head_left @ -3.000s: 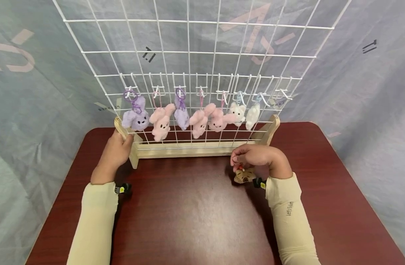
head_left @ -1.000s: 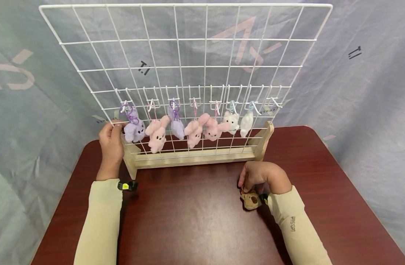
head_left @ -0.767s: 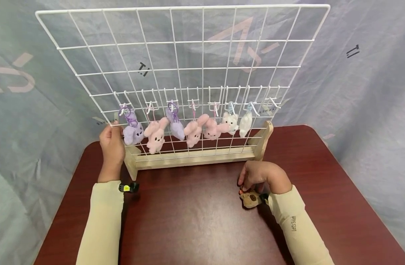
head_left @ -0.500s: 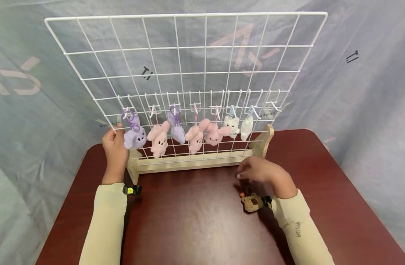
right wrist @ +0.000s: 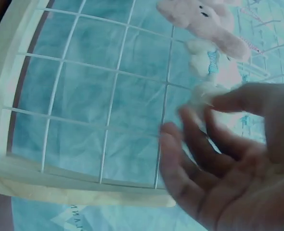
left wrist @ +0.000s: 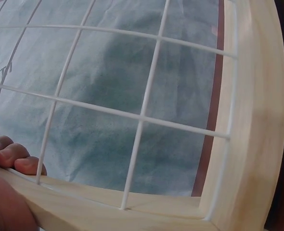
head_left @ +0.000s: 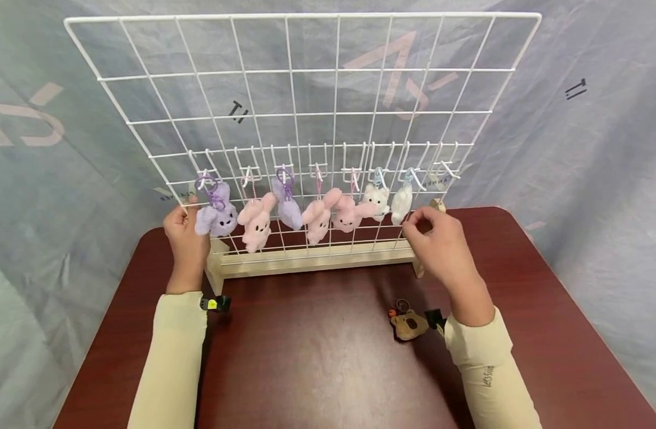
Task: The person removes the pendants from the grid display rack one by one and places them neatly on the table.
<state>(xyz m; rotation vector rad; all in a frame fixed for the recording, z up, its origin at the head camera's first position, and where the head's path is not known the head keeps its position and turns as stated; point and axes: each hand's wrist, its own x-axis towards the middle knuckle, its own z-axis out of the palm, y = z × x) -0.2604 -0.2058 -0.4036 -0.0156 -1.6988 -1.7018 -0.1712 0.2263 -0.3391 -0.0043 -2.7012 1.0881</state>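
Observation:
My left hand (head_left: 187,235) grips the left wooden side post of the white wire grid rack (head_left: 311,92). In the left wrist view its fingers (left wrist: 14,156) curl round the pale wood (left wrist: 113,216). My right hand (head_left: 440,244) is at the rack's right side, thumb and forefinger pinching the lower end of the rightmost white plush keychain (head_left: 401,205), which hangs from a hook. The right wrist view shows the fingertips (right wrist: 213,101) against that white fur, slightly blurred. A brown bear keychain (head_left: 408,326) with a ring and orange bead lies on the table below.
Two purple plush keychains (head_left: 220,215), three pink ones (head_left: 257,225) and another white one (head_left: 376,199) hang in the same row. A hook (head_left: 444,171) at the far right bears nothing. The dark red table (head_left: 317,357) spreads before the rack; grey cloth (head_left: 601,179) hangs behind.
My right hand has let go of the brown bear keychain and risen to the rightmost white plush. Earlier, my left hand moved up the rack's left side.

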